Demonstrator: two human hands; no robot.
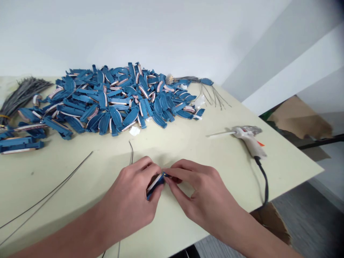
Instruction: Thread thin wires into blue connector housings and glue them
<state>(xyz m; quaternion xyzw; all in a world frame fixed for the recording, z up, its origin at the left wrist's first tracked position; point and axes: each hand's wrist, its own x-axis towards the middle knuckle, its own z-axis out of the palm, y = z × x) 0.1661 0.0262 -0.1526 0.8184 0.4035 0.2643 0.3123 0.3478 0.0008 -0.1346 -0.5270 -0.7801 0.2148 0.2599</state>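
Observation:
My left hand (137,190) is closed around a blue plastic piece (156,187) with a pale strip along its edge, held tilted just above the table. At the piece's far end, the fingertips of my right hand (196,186) are pinched together. A tiny yellowish spot shows between the two hands; what my right fingers grip there is too small to make out. Behind my left hand a thin dark wire (131,150) sticks up, its lower part hidden by the hand.
A big heap of similar blue plastic pieces (115,100) lies along the wall. Bundled grey wires (24,93) are at the left, more thin wires (212,95) at the heap's right. A hot glue gun (249,141) with a black cord rests right, near the table edge (290,189). Another long wire (53,193) crosses left.

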